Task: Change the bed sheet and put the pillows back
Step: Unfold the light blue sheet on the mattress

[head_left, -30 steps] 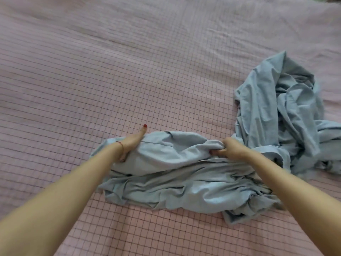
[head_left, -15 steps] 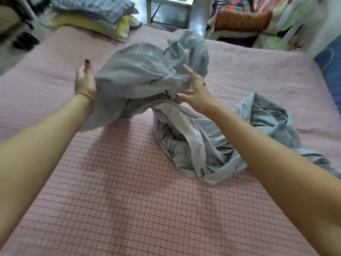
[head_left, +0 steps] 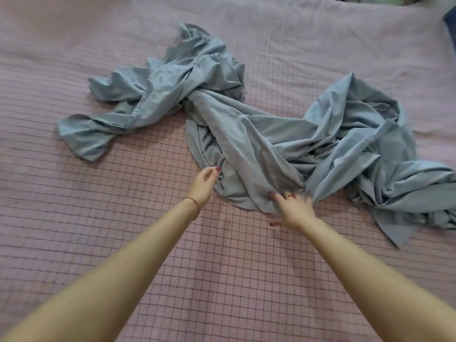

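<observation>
A crumpled blue-grey cotton bed sheet (head_left: 259, 134) lies on a bed covered by a pink grid-checked quilted cover (head_left: 123, 243), stretching from the bed's middle left to its right edge. One bunched end lies at the left, another heap sits at the far right, and a twisted band joins them across the centre. The person's left hand (head_left: 203, 185) touches the sheet's near edge at centre; the right hand (head_left: 293, 211) rests just to its right, on the same near fold.
</observation>
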